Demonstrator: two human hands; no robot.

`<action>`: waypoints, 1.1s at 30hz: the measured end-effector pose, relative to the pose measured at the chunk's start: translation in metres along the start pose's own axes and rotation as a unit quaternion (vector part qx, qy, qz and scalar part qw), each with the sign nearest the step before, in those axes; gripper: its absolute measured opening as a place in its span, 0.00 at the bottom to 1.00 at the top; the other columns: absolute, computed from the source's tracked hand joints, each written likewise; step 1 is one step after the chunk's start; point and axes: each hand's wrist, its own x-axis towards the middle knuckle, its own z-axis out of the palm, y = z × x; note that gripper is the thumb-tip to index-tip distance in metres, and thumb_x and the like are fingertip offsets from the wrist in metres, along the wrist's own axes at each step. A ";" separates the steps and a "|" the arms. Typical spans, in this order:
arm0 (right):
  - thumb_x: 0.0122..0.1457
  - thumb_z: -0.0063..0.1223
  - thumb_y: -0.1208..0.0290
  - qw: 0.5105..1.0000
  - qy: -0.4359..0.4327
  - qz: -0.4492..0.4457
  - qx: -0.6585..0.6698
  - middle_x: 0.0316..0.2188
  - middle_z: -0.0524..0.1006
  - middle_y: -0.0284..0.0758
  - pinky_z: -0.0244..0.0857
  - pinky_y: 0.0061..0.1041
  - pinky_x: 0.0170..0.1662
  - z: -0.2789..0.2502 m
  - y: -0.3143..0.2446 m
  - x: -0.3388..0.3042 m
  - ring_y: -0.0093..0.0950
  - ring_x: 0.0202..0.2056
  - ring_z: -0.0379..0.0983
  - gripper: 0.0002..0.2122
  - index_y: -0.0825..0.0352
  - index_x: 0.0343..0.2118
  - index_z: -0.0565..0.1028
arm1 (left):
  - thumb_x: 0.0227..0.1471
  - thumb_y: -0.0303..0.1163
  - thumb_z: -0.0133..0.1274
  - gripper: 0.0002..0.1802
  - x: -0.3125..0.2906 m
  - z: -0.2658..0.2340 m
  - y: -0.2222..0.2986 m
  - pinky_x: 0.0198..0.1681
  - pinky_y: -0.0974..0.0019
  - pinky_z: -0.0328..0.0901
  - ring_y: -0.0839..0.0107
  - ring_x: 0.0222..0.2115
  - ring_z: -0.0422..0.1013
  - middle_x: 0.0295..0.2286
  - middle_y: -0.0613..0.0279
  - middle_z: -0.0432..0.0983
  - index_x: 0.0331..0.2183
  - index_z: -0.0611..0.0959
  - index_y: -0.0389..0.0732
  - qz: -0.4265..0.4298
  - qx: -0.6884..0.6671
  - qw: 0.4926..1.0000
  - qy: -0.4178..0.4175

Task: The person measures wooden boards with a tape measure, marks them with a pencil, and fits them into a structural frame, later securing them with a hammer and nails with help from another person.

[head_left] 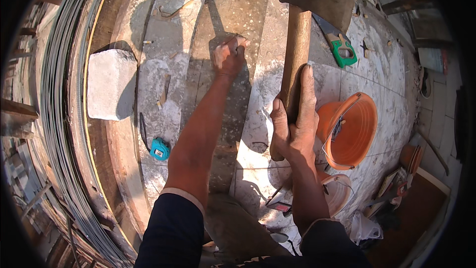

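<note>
My right hand (pixel 300 124) grips the wooden handle of a hatchet (pixel 297 44), raised upright with its broad dark blade at the top. Below and to the left, my left hand (pixel 230 55) rests on a long dark wooden plank (pixel 208 99) with pale specks. Its fingers are curled closed; whatever they pinch is too small or hidden to name. On the plank, just beyond that hand, falls the hatchet's shadow. A teal tape measure (pixel 159 149) lies left of my left forearm.
A pale block (pixel 111 85) sits at left beside a bundle of metal rods (pixel 57 79). At right are a green-handled handsaw (pixel 342 52), an orange bucket (pixel 364 134) holding small items, and a second bucket (pixel 338 196). A plastic bag (pixel 366 226) lies lower right.
</note>
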 end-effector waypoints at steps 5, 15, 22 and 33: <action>0.63 0.51 0.74 0.998 0.005 -0.063 -0.005 0.33 0.75 0.38 0.70 0.23 0.34 0.007 0.012 0.012 0.23 0.30 0.73 0.34 0.68 0.69 0.49 | 0.51 0.34 0.58 0.05 -0.001 0.002 -0.005 0.36 0.52 0.70 0.50 0.34 0.76 0.33 0.56 0.80 0.32 0.85 0.48 0.001 -0.006 1.000 0.019; 0.61 0.50 0.77 0.999 0.007 -0.032 0.033 0.59 0.65 0.60 0.67 0.38 0.55 0.017 0.009 0.011 0.53 0.55 0.70 0.32 0.73 0.67 0.52 | 0.51 0.35 0.57 0.06 -0.001 -0.003 0.001 0.39 0.52 0.70 0.49 0.36 0.76 0.35 0.56 0.81 0.32 0.84 0.47 -0.007 0.005 1.000 0.003; 0.58 0.50 0.78 0.956 -0.189 0.225 0.022 0.33 0.79 0.57 0.71 0.38 0.43 0.034 0.039 0.009 0.49 0.37 0.80 0.35 0.55 0.69 0.52 | 0.52 0.35 0.58 0.06 0.001 -0.004 -0.002 0.37 0.49 0.69 0.47 0.35 0.75 0.33 0.53 0.79 0.31 0.83 0.43 0.035 0.048 0.998 -0.001; 0.64 0.49 0.77 0.999 -0.017 -0.021 -0.017 0.33 0.76 0.43 0.70 0.25 0.31 0.022 0.002 0.017 0.27 0.26 0.74 0.34 0.63 0.70 0.47 | 0.51 0.27 0.46 0.27 -0.007 -0.013 -0.004 0.42 0.65 0.64 0.70 0.35 0.65 0.38 0.58 0.67 0.55 0.67 0.36 -0.115 -0.249 0.954 0.117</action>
